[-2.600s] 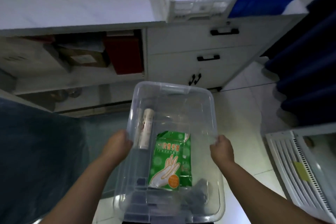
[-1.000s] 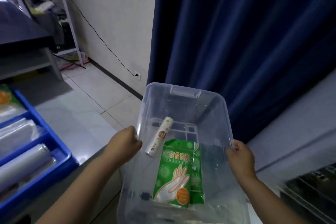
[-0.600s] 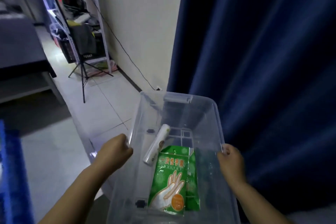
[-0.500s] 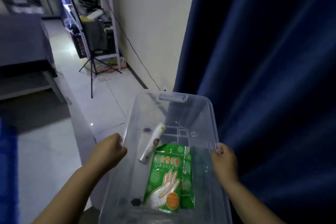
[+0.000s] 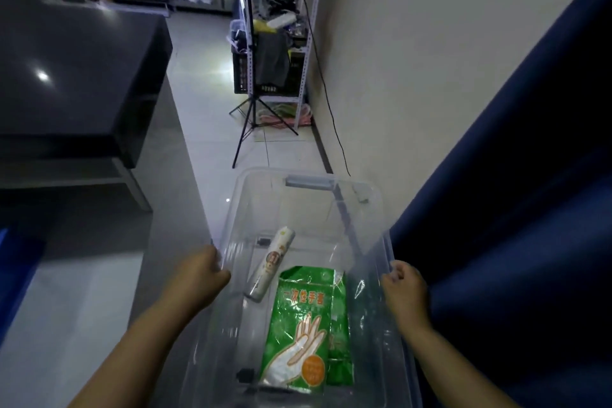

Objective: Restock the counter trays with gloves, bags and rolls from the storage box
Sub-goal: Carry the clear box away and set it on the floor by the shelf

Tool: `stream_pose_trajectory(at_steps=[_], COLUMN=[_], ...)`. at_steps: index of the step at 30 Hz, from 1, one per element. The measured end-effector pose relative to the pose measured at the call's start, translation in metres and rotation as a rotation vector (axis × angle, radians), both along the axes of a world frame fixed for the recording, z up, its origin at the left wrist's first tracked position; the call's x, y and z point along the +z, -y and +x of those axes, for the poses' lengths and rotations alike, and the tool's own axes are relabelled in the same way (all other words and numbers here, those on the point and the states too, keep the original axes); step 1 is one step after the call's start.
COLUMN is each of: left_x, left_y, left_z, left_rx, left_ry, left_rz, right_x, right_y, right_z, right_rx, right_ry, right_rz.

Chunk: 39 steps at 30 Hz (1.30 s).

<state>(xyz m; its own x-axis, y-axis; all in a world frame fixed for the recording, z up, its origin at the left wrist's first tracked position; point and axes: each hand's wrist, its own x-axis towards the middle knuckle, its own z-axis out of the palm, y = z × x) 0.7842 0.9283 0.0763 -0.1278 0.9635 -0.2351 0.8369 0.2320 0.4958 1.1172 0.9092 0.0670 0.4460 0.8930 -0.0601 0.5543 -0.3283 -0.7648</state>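
I carry a clear plastic storage box [image 5: 308,185] in front of me, above the floor. My left hand [image 5: 198,278] grips its left rim and my right hand [image 5: 402,286] grips its right rim. Inside lie a green pack of disposable gloves [image 5: 304,328] with a hand drawn on it and, left of it, a white roll [image 5: 270,265] lying slantwise. A second green pack shows partly under the first.
A dark blue curtain [image 5: 516,175] hangs close on the right. A beige wall with a black cable stands ahead. A metal shelf rack [image 5: 275,26] and a tripod [image 5: 255,116] stand farther down the tiled aisle. A dark counter [image 5: 82,76] is on the left.
I have turned away from the white counter and its trays, carrying the box. The view has swung left from the curtain toward the aisle. Both hands keep their hold on the rims.
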Motion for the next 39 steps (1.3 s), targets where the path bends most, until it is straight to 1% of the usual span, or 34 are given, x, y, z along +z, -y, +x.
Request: stream_pose_trajectory(at_steps=[3,7,10,15,19,22,28,33,37,39], left_x=[-0.009,-0.005,0.000,-0.003,-0.002,0.000,0.015,0.015,0.008,0.003], left_y=[-0.060,-0.131,-0.174,-0.239,-0.291,-0.331,-0.406,-0.454,-0.496,-0.522], left_z=[-0.002,-0.004,-0.005,-0.007,-0.006,-0.002,0.007,-0.001,-0.024,-0.041], left_rx=[0.040,0.086,0.121,0.173,0.226,0.308,0.509,0.629,0.715,0.739], left_ry=[0.027,0.042,0.054,0.081,0.049,0.052,0.064,0.062,0.039,0.041], left_rz=[-0.016,-0.015,0.004,0.018,0.003,0.002,0.081,0.076,0.043,0.029], right_x=[0.003,0.014,0.020,0.019,0.014,0.012,0.011,0.014,0.006,-0.002], right_y=[-0.070,-0.152,-0.197,-0.276,-0.354,-0.419,-0.540,-0.622,-0.685,-0.717], right_z=[-0.002,-0.005,-0.002,-0.001,-0.002,-0.007,-0.016,-0.040,-0.074,-0.094], right_rx=[-0.014,0.000,0.019,0.074,0.172,0.264,0.398,0.508,0.556,0.592], right_ry=[-0.009,0.002,0.048,0.033,0.004,-0.055,-0.122,-0.082,-0.058,-0.016], right_rz=[-0.003,-0.030,-0.062,-0.021,0.010,0.042,0.000,0.024,-0.036,-0.038])
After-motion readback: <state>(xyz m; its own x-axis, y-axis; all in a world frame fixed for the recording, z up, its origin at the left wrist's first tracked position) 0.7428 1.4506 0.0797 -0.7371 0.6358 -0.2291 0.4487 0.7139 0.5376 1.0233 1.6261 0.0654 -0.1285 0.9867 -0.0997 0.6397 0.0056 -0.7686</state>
